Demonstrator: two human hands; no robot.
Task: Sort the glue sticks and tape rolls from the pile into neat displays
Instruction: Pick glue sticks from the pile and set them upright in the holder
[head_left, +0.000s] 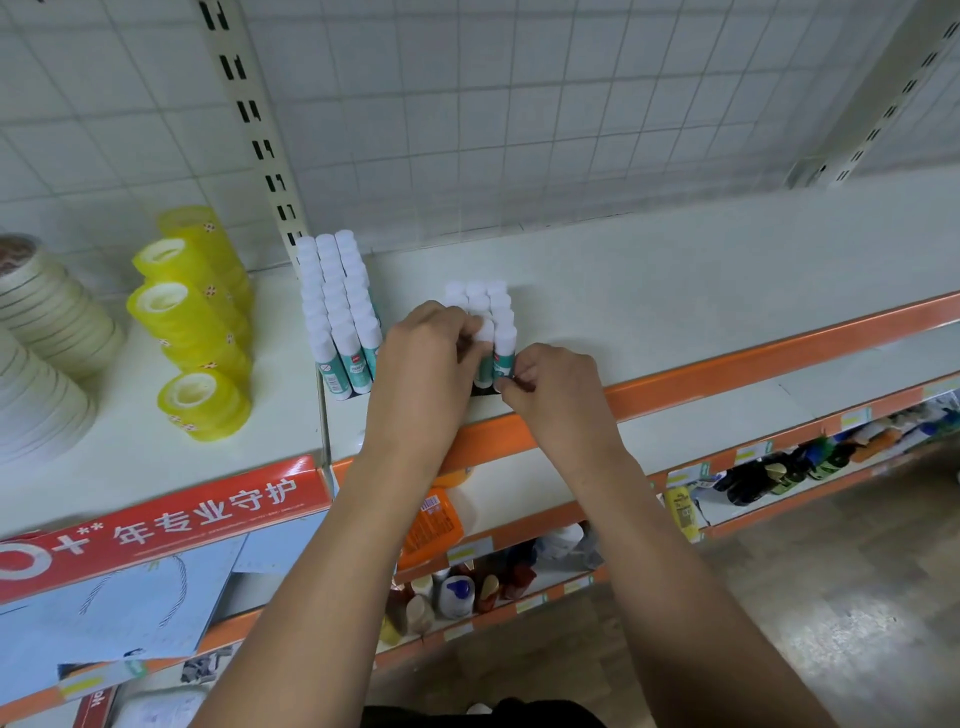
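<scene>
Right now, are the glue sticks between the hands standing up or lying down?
Standing upright. The glue sticks show white caps on top, labels below, packed in rows on the shelf.

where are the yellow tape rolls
In the head view, the yellow tape rolls sit left on the shelf, between the white tape stacks and the glue sticks.

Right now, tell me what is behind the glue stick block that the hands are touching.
Behind the glue stick block lies white shelf, then the wire grid back panel. The left hand covers the block's front-left sticks; the right hand hides its front-right base.
</scene>
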